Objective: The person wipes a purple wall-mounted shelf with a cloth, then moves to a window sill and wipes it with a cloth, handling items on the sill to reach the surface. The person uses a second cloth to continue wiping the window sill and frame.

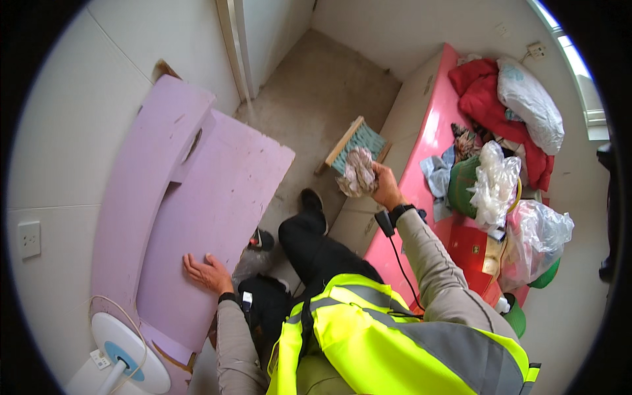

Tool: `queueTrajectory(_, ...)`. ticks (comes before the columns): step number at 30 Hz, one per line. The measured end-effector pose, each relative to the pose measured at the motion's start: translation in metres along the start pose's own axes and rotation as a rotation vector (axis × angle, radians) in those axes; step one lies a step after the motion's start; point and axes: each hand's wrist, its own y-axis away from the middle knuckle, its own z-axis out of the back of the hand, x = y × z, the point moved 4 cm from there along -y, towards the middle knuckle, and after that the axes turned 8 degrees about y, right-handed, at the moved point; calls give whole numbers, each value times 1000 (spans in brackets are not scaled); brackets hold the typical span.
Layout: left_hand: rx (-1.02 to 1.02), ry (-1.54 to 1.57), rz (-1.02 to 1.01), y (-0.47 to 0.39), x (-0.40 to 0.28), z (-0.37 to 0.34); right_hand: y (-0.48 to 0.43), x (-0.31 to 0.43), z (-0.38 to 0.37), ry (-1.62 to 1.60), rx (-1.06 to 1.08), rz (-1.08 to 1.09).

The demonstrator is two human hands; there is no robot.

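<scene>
My left hand [210, 274] rests with fingers spread on the flat top of a lilac painted desk [222, 182], near its edge. The paint is chipped in places, and a raised shelf [143, 143] with an oval cut-out runs along the wall side. In my right hand [387, 187] is a crumpled, pale, stained cloth [358, 173], held up away from the desk. Beyond the cloth a small folding stool [353, 143] with wooden bars and a green woven seat stands on the floor, partly covered by the cloth.
To the right, a pink-topped cabinet [434, 118] bears a red quilt [493, 108], a white plastic-wrapped bundle [531, 103], a green basket [464, 187], plastic bags [535, 242] and a red box [466, 247]. A white round fan base [103, 331] with a cord stands at lower left.
</scene>
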Motion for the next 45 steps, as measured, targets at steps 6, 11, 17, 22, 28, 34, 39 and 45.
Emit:
queueTrajectory(6,39,-45,-8,-4,-13,2,-34,-35,-43,45,-97,-195)
queueTrajectory(11,90,-111,-45,-5,-16,2,-35,-25,-69,1281,56,439)
queueTrajectory(17,152,-223,-83,-2,-7,-6,-17,-40,-38,292,-148,-156)
queueTrajectory(22,379,-273,-58,-9,10,-4,41,-33,6,279,-311,-126)
queueTrajectory(28,780,-270,63,-39,15,2,103,-23,50,1367,-277,294)
queueTrajectory(34,832,-78,-31,-73,-66,-9,141,-8,90,1105,-510,192)
queueTrajectory(39,883,85,-74,-91,-159,-53,116,10,116,752,-592,77)
queueTrajectory(45,1053,114,191,-98,-207,-98,48,64,143,579,-616,-13)
